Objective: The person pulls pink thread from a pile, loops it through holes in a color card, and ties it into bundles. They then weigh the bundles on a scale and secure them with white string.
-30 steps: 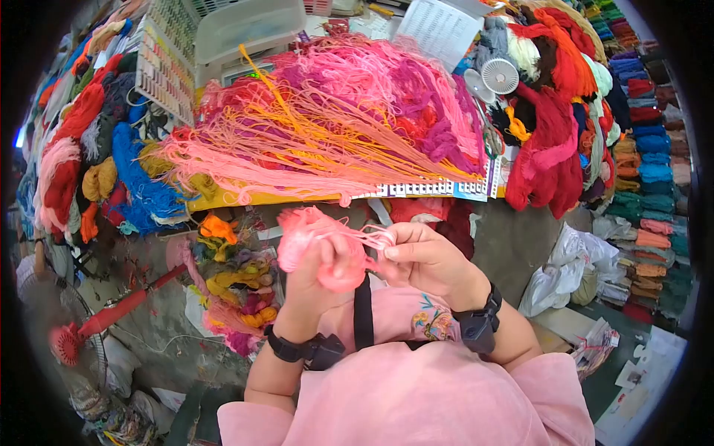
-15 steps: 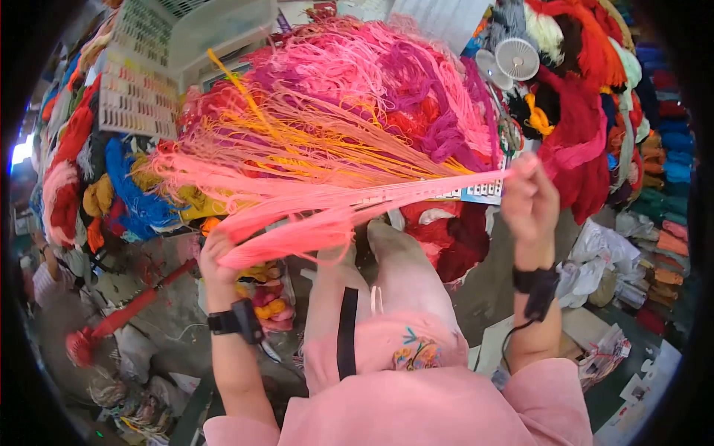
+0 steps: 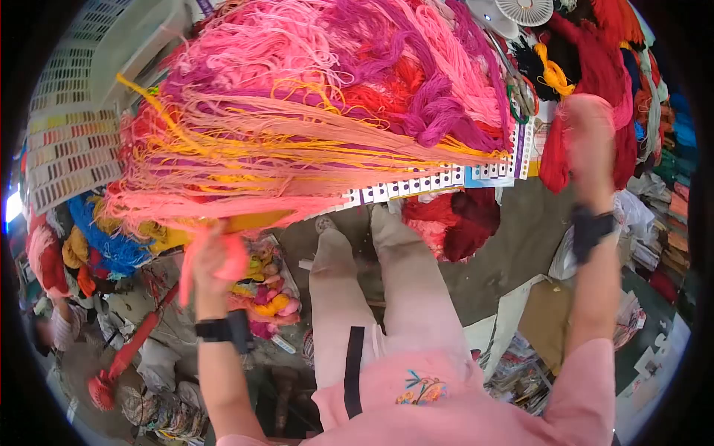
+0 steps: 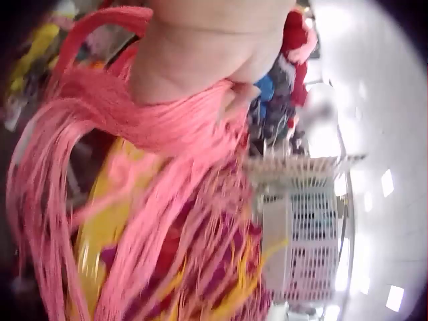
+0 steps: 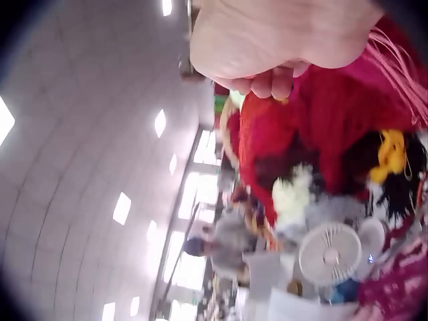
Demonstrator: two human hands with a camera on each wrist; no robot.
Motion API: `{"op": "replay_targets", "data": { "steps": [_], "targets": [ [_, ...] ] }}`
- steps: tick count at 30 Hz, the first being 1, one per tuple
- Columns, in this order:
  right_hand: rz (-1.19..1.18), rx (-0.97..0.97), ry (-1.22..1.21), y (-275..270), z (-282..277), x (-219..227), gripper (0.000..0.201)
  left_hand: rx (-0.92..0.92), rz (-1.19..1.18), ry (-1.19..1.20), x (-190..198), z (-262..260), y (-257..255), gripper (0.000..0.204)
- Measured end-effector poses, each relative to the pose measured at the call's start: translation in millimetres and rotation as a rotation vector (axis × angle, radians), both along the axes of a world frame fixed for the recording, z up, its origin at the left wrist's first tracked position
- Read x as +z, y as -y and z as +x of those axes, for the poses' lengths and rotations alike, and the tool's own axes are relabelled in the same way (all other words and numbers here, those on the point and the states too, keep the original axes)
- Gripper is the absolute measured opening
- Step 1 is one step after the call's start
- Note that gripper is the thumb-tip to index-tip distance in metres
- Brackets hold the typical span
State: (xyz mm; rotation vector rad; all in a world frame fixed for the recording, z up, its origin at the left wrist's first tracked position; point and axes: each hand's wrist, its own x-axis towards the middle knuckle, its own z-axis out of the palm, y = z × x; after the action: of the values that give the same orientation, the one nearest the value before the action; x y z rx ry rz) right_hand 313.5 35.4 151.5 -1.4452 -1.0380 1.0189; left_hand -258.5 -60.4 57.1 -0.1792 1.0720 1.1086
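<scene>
In the head view my left hand (image 3: 212, 256) grips a bundle of coral-pink yarn (image 3: 236, 256) at the table's front left corner. The left wrist view shows that yarn (image 4: 154, 124) wrapped through the curled fingers, its loose ends hanging down. My right hand (image 3: 591, 141) is blurred and raised at the right, in front of dark red hanks (image 3: 554, 156). Its fingers are curled in the right wrist view, and thin pink strands (image 5: 398, 70) run out from beside it. More coral-pink yarn (image 3: 245, 207) lies along the table's front edge.
A large heap of pink, purple and orange yarn (image 3: 297, 44) covers the table. A strip of punched cards (image 3: 424, 182) runs along its front edge. Colour sample cards (image 3: 71, 160) stand at left, a small white fan (image 3: 526, 9) at back right. Yarn bundles (image 3: 268, 286) lie on the floor.
My hands have moved apart from the pink yarn in front of the body: left hand to the left, right hand far out right. The view has tilted down and closer to the table.
</scene>
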Motion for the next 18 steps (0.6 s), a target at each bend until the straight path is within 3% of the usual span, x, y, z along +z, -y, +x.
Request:
{"op": "replay_targets", "data": {
  "steps": [1, 2, 3, 4, 5, 6, 8, 10, 13, 18],
  "targets": [
    [-0.094, 0.008, 0.127, 15.8, -61.1, -24.7, 0.019, -0.219, 0.052, 0.030, -23.2, 19.8, 3.4, 0.024],
    [-0.057, 0.217, 0.191, 33.0, -109.9, -47.9, 0.012, -0.339, -0.031, -0.031, -15.1, 60.2, -7.7, 0.023],
    [-0.378, 0.167, 0.024, 40.0, -142.1, -70.6, 0.007, -0.457, -0.116, -0.094, -4.2, 103.4, -21.0, 0.022],
    [-0.358, 0.177, -0.065, 54.0, -168.3, -102.3, 0.005, -0.582, -0.073, -0.108, -7.3, 132.3, -28.1, 0.019],
    [-0.333, 0.193, 0.025, 67.7, -188.5, -130.6, 0.004, -0.708, -0.034, -0.124, -14.0, 155.0, -31.6, 0.016],
    [-0.263, 0.196, 0.156, 75.6, -207.4, -141.0, 0.005, -0.713, -0.047, -0.128, -26.8, 174.6, -28.8, 0.016],
    [-0.205, 0.192, 0.268, 89.8, -228.3, -156.7, 0.007, -0.946, -0.074, -0.358, -50.7, 199.3, -19.2, 0.013],
    [0.014, 0.210, 0.637, 97.1, -234.1, -167.3, 0.015, -0.966, -0.051, -0.442, -59.8, 206.9, -16.1, 0.014],
    [0.037, 0.222, 0.557, 100.3, -227.3, -171.0, 0.023, -1.015, -0.045, -0.575, -44.8, 210.8, -18.5, 0.015],
    [0.081, 0.314, 0.684, 108.0, -234.6, -156.3, 0.029, -0.895, -0.064, -0.395, -47.4, 196.9, -20.0, 0.009]
  ]
}}
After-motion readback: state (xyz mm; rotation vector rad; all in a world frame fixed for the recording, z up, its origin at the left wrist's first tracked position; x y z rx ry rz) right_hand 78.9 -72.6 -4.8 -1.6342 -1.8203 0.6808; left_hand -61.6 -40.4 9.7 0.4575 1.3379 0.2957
